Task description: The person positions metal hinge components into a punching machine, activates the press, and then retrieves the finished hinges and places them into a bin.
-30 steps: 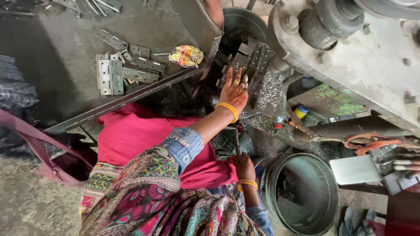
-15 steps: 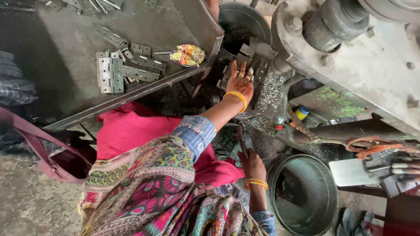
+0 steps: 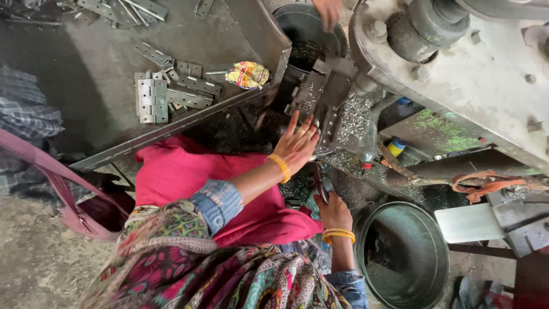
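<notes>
Grimy workshop floor surrounds the press die (image 3: 320, 100). Left hand (image 3: 297, 143), fingers spread, rests at the die's front; right hand (image 3: 333, 210), below it, grips a dark tool (image 3: 320, 183).

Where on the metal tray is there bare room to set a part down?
The tray is bare left of the stacked hinges, out to its dark left end. It is crowded around the hinges, the crumpled wrapper and the strips along the top edge.
</notes>
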